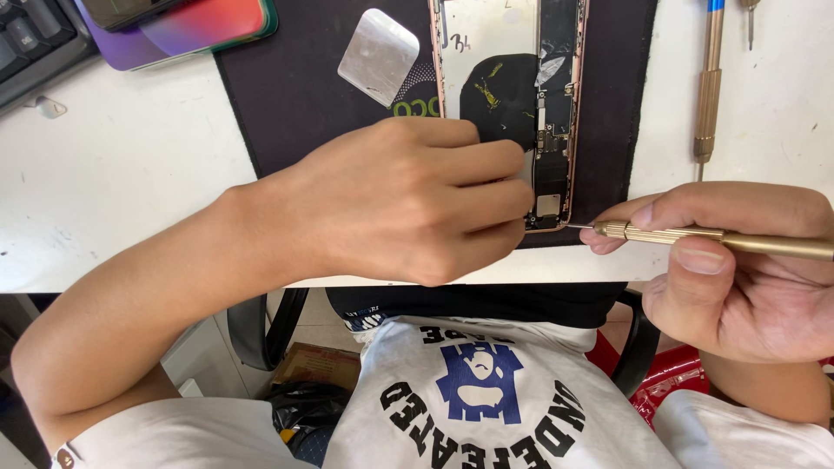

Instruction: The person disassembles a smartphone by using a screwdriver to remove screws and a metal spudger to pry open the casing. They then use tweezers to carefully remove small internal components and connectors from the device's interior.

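Here, seen from above, a person's two bare hands work at the near edge of a white table (130, 174). The left hand (408, 200) lies knuckles-up across the near end of an opened smartphone with a rose-gold metal frame (521, 87), its fingers curled down and pressing on the phone's lower part, holding it flat; the phone's bare insides, a black patch and small connectors, show beyond the fingertips. The phone rests on a black rectangular work mat (295, 95), lying lengthwise from far to near. The right hand (738, 269) comes in from the right, thumb and forefinger pinched shut around a slim brass-coloured precision screwdriver (695, 236), held almost level; its fine tip meets the near right corner of the phone frame. On the mat, to the left of the phone, lies a thin silver metal plate with rounded corners (378, 56). At the far right, on the table, a second long brass screwdriver with a blue cap (708, 87) lies apart. At the far left, a smartphone with a red and purple screen (187, 26) rests beside a dark keyboard (35, 43).
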